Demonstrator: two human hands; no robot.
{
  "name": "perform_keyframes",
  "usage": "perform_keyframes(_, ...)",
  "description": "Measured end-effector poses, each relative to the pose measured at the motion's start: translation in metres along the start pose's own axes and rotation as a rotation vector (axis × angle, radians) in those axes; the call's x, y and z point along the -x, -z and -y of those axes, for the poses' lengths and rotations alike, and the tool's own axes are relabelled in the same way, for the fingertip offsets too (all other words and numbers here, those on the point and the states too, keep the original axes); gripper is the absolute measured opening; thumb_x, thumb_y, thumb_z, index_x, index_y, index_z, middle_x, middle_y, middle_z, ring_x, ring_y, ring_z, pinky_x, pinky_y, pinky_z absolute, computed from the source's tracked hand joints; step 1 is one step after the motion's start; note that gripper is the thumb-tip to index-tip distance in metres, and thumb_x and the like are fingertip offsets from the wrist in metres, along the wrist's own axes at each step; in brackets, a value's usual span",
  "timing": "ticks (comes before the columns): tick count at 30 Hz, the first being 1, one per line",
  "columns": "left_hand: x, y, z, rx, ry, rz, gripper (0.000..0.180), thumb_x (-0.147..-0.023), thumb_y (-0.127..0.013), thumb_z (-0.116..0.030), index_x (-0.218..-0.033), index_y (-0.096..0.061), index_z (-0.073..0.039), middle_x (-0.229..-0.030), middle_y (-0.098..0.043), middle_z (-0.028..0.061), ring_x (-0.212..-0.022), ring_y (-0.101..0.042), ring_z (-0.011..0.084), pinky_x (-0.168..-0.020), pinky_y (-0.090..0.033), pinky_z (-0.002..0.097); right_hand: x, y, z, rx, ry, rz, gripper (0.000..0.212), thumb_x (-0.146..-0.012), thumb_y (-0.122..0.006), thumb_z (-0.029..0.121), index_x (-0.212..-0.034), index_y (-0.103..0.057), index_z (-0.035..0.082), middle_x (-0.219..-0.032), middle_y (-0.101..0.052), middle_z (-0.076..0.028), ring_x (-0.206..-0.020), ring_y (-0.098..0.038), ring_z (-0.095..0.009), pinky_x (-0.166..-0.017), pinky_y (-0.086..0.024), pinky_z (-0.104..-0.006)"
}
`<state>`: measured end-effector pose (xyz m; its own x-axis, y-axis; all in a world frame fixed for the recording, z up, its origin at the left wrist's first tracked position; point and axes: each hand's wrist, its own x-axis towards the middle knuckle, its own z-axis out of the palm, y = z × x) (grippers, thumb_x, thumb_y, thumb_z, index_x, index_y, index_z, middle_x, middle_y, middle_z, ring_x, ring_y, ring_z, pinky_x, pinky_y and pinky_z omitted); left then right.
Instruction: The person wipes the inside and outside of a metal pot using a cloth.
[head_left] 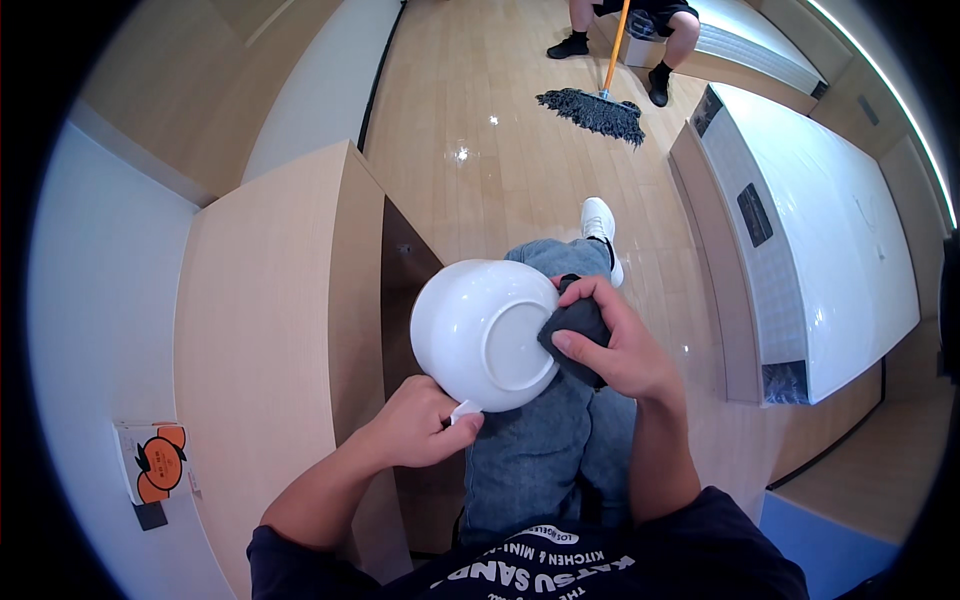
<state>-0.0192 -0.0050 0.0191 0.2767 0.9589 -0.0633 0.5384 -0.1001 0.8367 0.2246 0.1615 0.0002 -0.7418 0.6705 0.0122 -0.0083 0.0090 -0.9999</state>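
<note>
A glossy white bowl with a small side handle [470, 335] is tipped over my lap, its round underside and foot ring facing up. My left hand [415, 425] is closed on the handle at the bowl's near left. A dark grey cloth [577, 335] is bunched in my right hand [620, 345], thumb on top. The cloth touches the right side of the bowl's base. The bowl's inside is hidden. Beneath it are my legs in blue jeans [535, 455].
A light wooden cabinet [260, 290] stands close on my left, beside a small box with an orange design [155, 460]. Ahead, a person [680, 35] is near a grey mop [595, 112] with an orange pole. Plastic-wrapped mattresses [820, 230] lie on wooden bases to the right.
</note>
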Motion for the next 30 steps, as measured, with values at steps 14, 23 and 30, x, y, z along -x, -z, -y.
perform_keyframes(14, 0.001, 0.003, -0.004, 0.071, 0.064, 0.005, 0.032, -0.095, -0.059, -0.023, -0.072, -0.065, -0.001, -0.072, -0.065, 0.0174, -0.069, -0.065, 0.0357, -0.069, -0.053, 0.0423, -0.007, -0.015, -0.013, -0.144, 0.016, -0.155, 0.031, -0.094, -0.076, 0.009, -0.117, -0.056, 0.006, -0.135, -0.062, -0.013, -0.122, -0.056, -0.018, -0.107, -0.045, -0.0344)
perform_keyframes(23, 0.001, 0.000, 0.000, 0.078, 0.028, -0.012, 0.034, -0.097, -0.058, -0.023, -0.073, -0.064, 0.000, -0.074, -0.065, 0.0184, -0.070, -0.065, 0.0368, -0.070, -0.053, 0.0429, -0.009, -0.022, -0.015, -0.169, 0.041, -0.239, 0.028, -0.094, -0.077, 0.010, -0.114, -0.057, 0.006, -0.135, -0.061, -0.012, -0.121, -0.056, -0.018, -0.105, -0.046, -0.0338)
perform_keyframes(30, 0.002, 0.001, -0.001, 0.013, 0.044, 0.022, 0.031, -0.095, -0.060, -0.025, -0.074, -0.065, -0.003, -0.074, -0.066, 0.0167, -0.071, -0.066, 0.0365, -0.068, -0.053, 0.0431, -0.010, -0.023, -0.016, -0.180, 0.067, -0.270, 0.029, -0.094, -0.077, 0.010, -0.114, -0.058, 0.006, -0.134, -0.062, -0.011, -0.119, -0.056, -0.017, -0.105, -0.046, -0.0327)
